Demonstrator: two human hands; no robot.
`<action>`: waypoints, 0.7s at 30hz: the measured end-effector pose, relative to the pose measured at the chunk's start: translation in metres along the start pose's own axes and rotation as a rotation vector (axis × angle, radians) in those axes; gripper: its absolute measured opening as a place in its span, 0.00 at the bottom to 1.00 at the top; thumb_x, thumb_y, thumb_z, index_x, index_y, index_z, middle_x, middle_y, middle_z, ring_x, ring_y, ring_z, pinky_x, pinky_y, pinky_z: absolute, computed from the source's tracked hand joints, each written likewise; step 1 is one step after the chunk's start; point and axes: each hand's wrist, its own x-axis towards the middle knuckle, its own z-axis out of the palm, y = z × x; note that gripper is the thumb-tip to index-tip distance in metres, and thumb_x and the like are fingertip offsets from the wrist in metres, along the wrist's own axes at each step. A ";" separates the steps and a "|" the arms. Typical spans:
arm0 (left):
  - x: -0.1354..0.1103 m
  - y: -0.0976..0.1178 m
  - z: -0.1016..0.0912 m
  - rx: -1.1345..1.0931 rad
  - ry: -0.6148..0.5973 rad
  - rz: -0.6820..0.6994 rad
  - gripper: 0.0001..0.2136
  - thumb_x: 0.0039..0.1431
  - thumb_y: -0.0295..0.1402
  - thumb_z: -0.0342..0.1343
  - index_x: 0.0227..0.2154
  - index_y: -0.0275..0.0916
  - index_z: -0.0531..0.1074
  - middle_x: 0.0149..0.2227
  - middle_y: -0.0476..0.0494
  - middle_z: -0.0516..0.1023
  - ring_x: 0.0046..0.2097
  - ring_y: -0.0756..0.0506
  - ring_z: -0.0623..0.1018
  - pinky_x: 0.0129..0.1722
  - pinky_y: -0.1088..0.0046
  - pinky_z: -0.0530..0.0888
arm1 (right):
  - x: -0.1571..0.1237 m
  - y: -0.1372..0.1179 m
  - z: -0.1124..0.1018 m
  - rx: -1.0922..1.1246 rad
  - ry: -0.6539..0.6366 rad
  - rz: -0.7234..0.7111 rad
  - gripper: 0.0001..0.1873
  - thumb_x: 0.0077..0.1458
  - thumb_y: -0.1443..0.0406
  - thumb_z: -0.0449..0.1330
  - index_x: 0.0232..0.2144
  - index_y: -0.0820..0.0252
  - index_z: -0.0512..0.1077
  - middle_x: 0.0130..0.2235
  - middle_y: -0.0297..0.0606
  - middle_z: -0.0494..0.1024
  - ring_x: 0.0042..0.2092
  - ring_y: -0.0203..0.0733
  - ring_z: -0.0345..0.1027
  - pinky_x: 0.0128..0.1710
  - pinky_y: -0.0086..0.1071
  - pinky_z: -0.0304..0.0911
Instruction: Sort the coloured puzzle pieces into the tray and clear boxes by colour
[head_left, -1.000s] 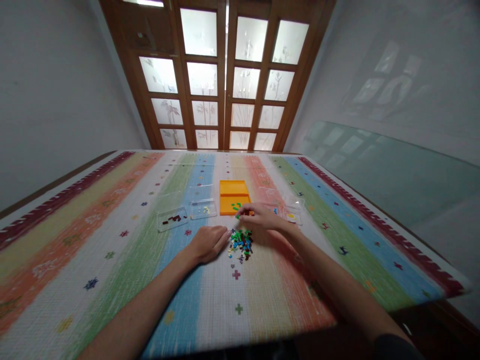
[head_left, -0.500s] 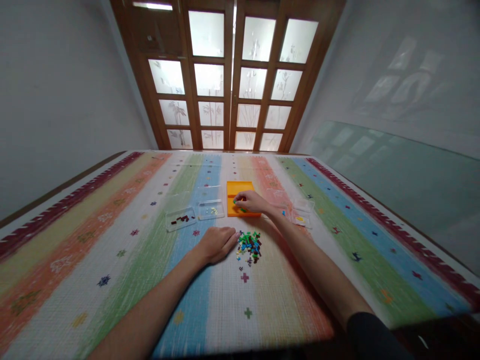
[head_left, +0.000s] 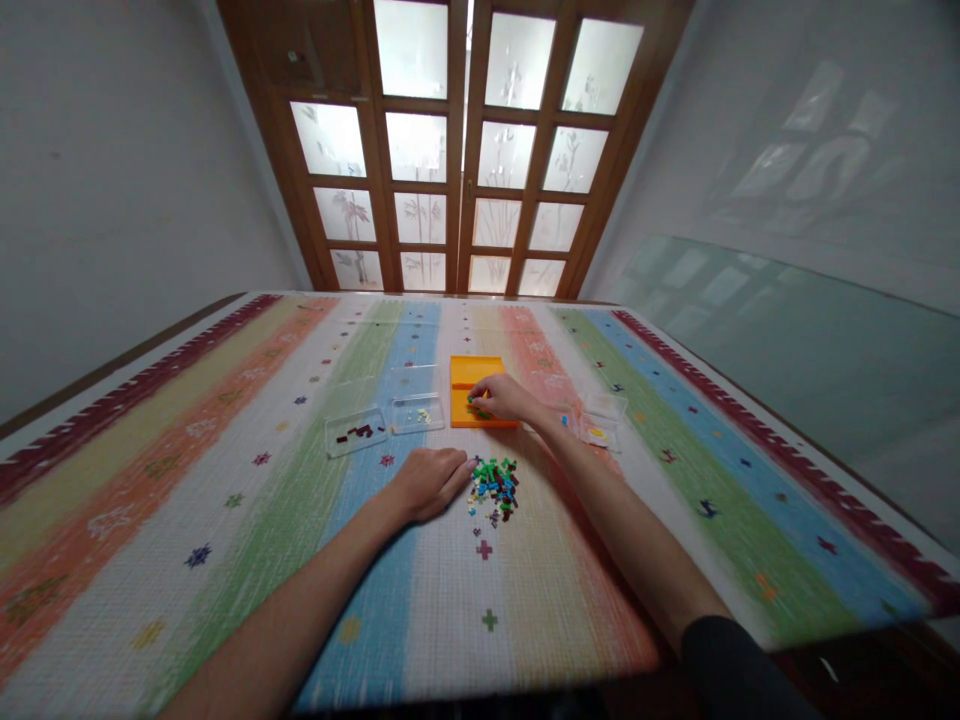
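A small heap of tiny coloured pieces [head_left: 495, 485], green, blue, black and red, lies on the striped tablecloth [head_left: 225, 480]. My left hand [head_left: 431, 480] rests flat beside the heap's left edge, fingers stretched toward it. My right hand [head_left: 501, 397] reaches over the orange tray [head_left: 466, 372] behind the heap, fingertips pinched together just above green pieces in the tray; what they hold is too small to make out.
Clear plastic boxes flank the tray: one with dark pieces [head_left: 355, 433], one with pale pieces [head_left: 417, 412] on the left, and others with yellow and blue bits [head_left: 598, 430] on the right. Glass-paned wooden doors [head_left: 465, 150] stand behind the table's far edge.
My right hand moved from the heap forward to the orange tray, carrying a green piece, and now hovers over it. My left hand stayed beside the heap.
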 end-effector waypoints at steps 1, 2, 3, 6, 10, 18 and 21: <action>0.000 0.000 0.000 -0.001 0.001 -0.002 0.21 0.76 0.40 0.36 0.31 0.40 0.68 0.31 0.45 0.77 0.33 0.46 0.76 0.34 0.71 0.67 | 0.001 0.000 0.001 -0.004 -0.003 -0.003 0.13 0.57 0.71 0.61 0.42 0.62 0.84 0.40 0.42 0.85 0.37 0.41 0.77 0.38 0.28 0.66; 0.000 0.000 0.000 0.001 0.001 -0.003 0.21 0.76 0.40 0.36 0.31 0.40 0.68 0.31 0.45 0.77 0.33 0.46 0.76 0.34 0.71 0.67 | 0.001 0.001 0.003 -0.005 -0.005 -0.006 0.13 0.57 0.71 0.61 0.42 0.62 0.84 0.40 0.42 0.86 0.37 0.42 0.77 0.38 0.28 0.66; 0.000 0.000 0.000 0.003 -0.001 -0.005 0.21 0.76 0.39 0.36 0.31 0.40 0.68 0.31 0.45 0.77 0.33 0.46 0.76 0.34 0.71 0.67 | 0.002 0.001 0.004 -0.008 -0.005 -0.010 0.13 0.58 0.70 0.62 0.42 0.61 0.84 0.41 0.42 0.85 0.38 0.42 0.77 0.39 0.28 0.65; 0.001 0.000 0.000 0.009 -0.009 -0.009 0.20 0.76 0.39 0.36 0.31 0.40 0.68 0.31 0.45 0.77 0.33 0.46 0.76 0.34 0.71 0.67 | 0.003 0.002 0.005 -0.017 0.000 -0.020 0.12 0.58 0.69 0.62 0.43 0.61 0.84 0.43 0.43 0.85 0.41 0.44 0.77 0.41 0.29 0.65; 0.001 0.000 0.000 -0.007 -0.008 -0.009 0.21 0.76 0.40 0.36 0.31 0.40 0.68 0.31 0.44 0.77 0.33 0.45 0.76 0.34 0.70 0.67 | 0.003 0.003 0.005 -0.055 0.017 -0.036 0.13 0.58 0.68 0.63 0.44 0.61 0.83 0.43 0.43 0.85 0.41 0.44 0.77 0.41 0.29 0.65; 0.000 0.000 0.000 0.000 0.000 -0.007 0.21 0.75 0.40 0.36 0.33 0.40 0.70 0.31 0.44 0.77 0.34 0.46 0.76 0.35 0.71 0.68 | 0.001 0.003 0.007 -0.129 0.070 -0.026 0.10 0.57 0.68 0.64 0.41 0.58 0.83 0.43 0.40 0.85 0.43 0.43 0.76 0.42 0.30 0.64; 0.001 0.000 0.000 0.009 -0.005 -0.009 0.20 0.75 0.40 0.36 0.32 0.40 0.69 0.31 0.44 0.78 0.34 0.46 0.76 0.34 0.71 0.68 | -0.001 0.001 0.005 -0.150 0.076 -0.007 0.12 0.56 0.70 0.64 0.42 0.58 0.82 0.44 0.41 0.84 0.46 0.45 0.76 0.43 0.30 0.64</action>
